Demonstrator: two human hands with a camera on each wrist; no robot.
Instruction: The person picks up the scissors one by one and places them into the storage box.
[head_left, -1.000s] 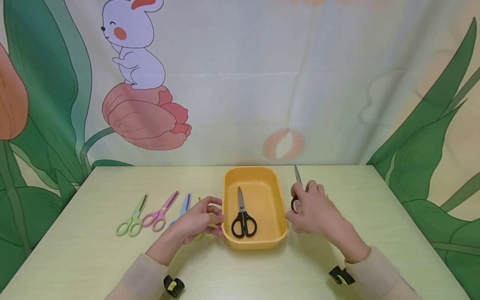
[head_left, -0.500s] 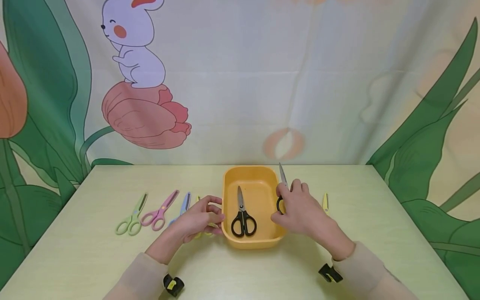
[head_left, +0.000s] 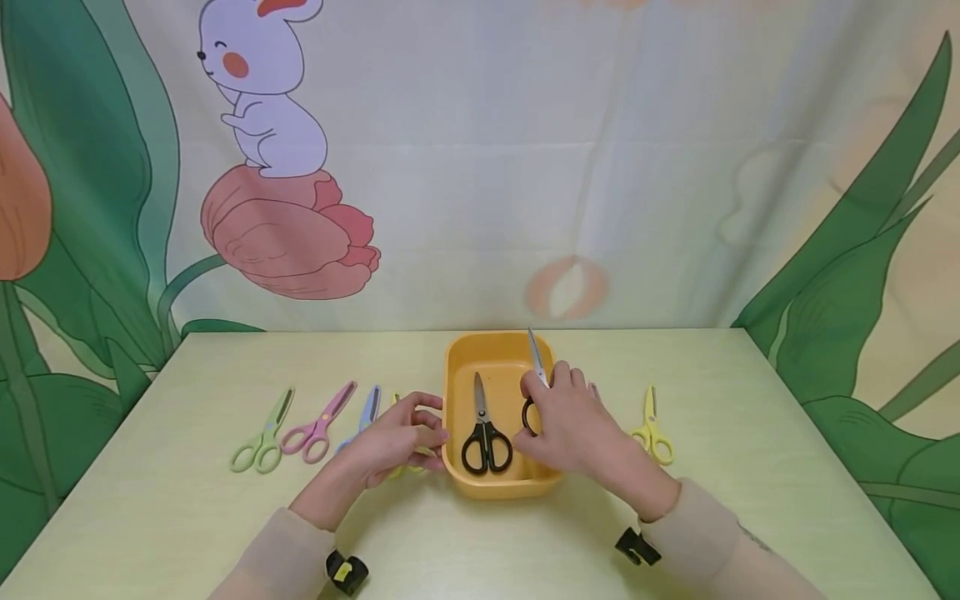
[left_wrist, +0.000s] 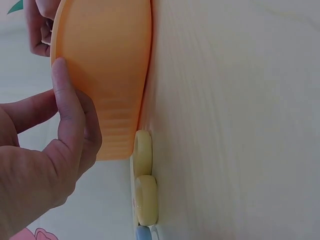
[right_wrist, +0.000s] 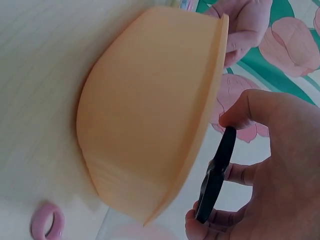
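Observation:
A yellow-orange plastic tray (head_left: 517,487) stands at the table's middle, with black-handled scissors (head_left: 486,446) lying inside, blades pointing away. My left hand (head_left: 397,437) is at the tray's left side, fingers bent loosely and fingertips against its outer wall and rim. Over the tray's right part, my right hand (head_left: 573,421) pinches a second pair of black-handled scissors (right_wrist: 215,175) by the handles, above rim height. Their blades point away in the head view. The right fingers hide part of those handles.
Left of the tray lie green scissors (head_left: 258,442), pink scissors (head_left: 318,429), blue scissors (head_left: 369,408) and partly hidden yellow scissors (left_wrist: 146,200). On the right are other yellow scissors (head_left: 652,429) and pink-handled scissors (right_wrist: 47,222) mostly behind my right hand. A printed curtain (head_left: 465,167) hangs behind the table.
My right hand has moved left with the black-handled scissors, from beside the tray to over its right part, uncovering the yellow scissors on the right. The left hand and tray stay put.

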